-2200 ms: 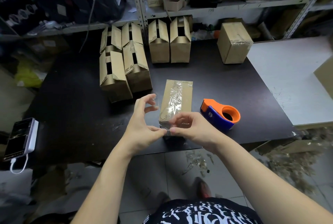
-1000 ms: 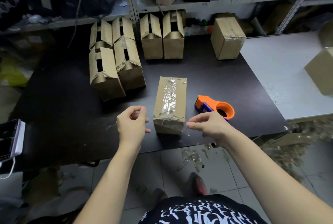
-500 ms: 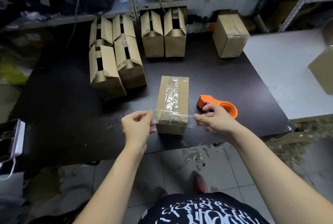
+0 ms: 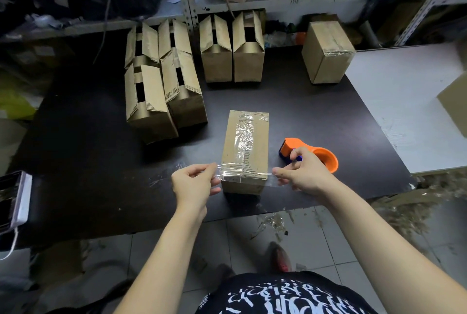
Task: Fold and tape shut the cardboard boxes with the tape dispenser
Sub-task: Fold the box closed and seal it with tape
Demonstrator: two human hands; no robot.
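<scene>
**Cross-strip going down on the near end**

Hands that were pinched together approx 2 s ago are now spread apart. The left hand (image 4: 194,182) and right hand (image 4: 303,174) each pinch one end of a clear tape strip (image 4: 242,174), pulled taut across the near end of the closed box (image 4: 249,141). The box lies on the table (image 4: 278,101) near its front edge.

Tape is thin & sticky and prob. wrinkles fast, so hold it by the very ends w/ even tension. Box looks light & stiff and may slide when pressed.

Tape dispenser (image 4: 321,155) sits just behind the right hand, close enough to bump. Open boxes (image 4: 151,101) wait back left, sealed box (image 4: 327,53) back right, phone (image 4: 15,200) at far left.
</scene>
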